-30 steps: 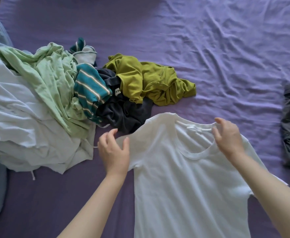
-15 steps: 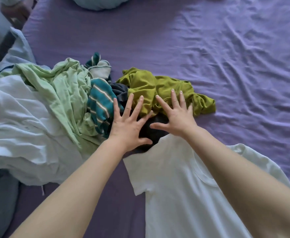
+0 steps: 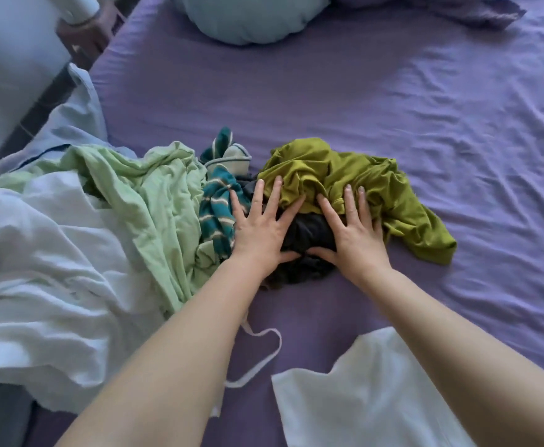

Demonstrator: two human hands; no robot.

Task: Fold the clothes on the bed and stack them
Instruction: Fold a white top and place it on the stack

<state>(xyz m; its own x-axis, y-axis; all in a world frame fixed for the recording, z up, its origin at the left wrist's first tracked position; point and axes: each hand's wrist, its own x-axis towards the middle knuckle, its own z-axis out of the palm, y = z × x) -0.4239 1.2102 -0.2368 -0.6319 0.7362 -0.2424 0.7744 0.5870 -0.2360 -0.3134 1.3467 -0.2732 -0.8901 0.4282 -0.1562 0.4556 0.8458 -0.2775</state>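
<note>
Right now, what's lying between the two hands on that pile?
In the head view, a crumpled dark grey garment shows in the gap between the left hand and the right hand, with the olive-green shirt just above it under the fingertips.

Bed: purple sheet, creased.
On it: heap of unfolded clothes at left, white T-shirt near, pillow far.

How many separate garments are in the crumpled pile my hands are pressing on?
At least 4: olive-green top under both hands' fingertips, dark garment between the hands, teal striped piece by the left hand, pale green garment further left. Others may be buried.
</note>
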